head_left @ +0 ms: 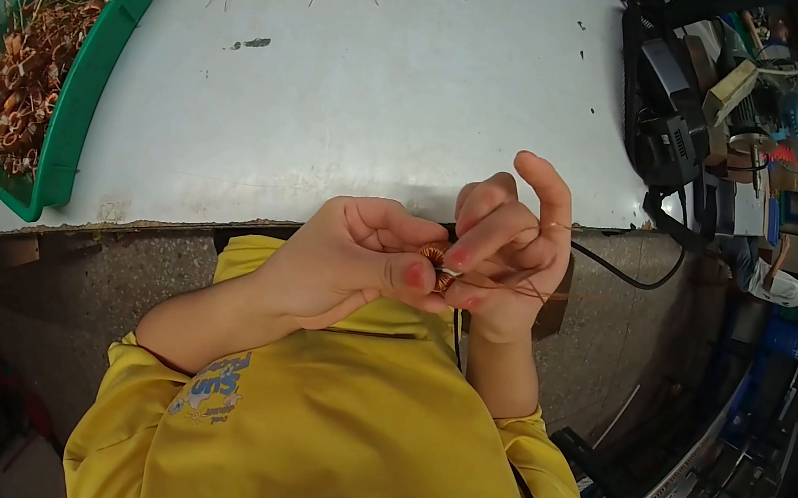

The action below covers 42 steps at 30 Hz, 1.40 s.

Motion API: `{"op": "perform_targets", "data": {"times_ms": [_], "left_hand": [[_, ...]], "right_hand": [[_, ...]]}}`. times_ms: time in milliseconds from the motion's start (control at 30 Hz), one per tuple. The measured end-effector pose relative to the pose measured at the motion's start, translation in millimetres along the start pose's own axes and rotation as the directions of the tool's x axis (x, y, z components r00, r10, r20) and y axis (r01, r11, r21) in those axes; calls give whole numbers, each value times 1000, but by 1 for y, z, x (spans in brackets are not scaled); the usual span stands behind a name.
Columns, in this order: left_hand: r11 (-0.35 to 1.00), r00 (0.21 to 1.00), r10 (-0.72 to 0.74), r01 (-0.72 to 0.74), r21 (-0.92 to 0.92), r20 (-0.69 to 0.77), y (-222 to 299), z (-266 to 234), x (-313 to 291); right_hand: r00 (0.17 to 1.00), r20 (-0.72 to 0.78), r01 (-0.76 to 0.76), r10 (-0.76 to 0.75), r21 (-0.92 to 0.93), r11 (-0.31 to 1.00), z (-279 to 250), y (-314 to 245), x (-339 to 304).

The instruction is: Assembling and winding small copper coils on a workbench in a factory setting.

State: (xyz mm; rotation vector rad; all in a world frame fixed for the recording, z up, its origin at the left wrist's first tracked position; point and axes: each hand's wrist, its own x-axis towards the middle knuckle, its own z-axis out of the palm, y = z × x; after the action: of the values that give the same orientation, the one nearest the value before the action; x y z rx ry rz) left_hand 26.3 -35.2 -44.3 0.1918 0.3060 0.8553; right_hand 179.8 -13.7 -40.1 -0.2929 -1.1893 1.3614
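1. Head view: my left hand (357, 264) pinches a copper-wound ring (432, 252), just off the near edge of the table (338, 100); my right hand (515, 249) grasps its wire side.
2. Winding looks largely done; long wire ends (517, 288) remain loose.
3. White tabletop scuffed; green bin (88, 97) of coils (23, 84) at left, a person (783, 288) far right.

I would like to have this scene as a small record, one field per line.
Left hand: pinches a copper-wound ring
Right hand: fingertips at the ring's right side
Loose wires: trail rightward past the right hand
Green tray: on the table's left, holding many copper-wound pieces
Table: white, marked
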Motion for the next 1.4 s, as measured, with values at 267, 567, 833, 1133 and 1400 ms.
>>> {"op": "perform_targets", "data": {"times_ms": [267, 567, 833, 1133, 1400], "left_hand": [[994, 998, 5, 1, 110, -55, 5, 11, -2], [704, 979, 187, -194, 683, 85, 12, 20, -4], [831, 995, 56, -90, 548, 78, -12, 24, -21], [899, 973, 38, -133, 418, 227, -6, 16, -35], [983, 960, 76, -118, 144, 270, 28, -24, -49]], "right_hand": [[998, 52, 35, -31, -85, 996, -6, 3, -7], [936, 44, -300, 350, -423, 855, 11, -10, 6], [904, 359, 132, 234, -752, 646, 7, -53, 0], [952, 196, -77, 237, -592, 802, -1, -91, -30], [959, -200, -105, -201, -908, 406, -40, -130, 17]]}}
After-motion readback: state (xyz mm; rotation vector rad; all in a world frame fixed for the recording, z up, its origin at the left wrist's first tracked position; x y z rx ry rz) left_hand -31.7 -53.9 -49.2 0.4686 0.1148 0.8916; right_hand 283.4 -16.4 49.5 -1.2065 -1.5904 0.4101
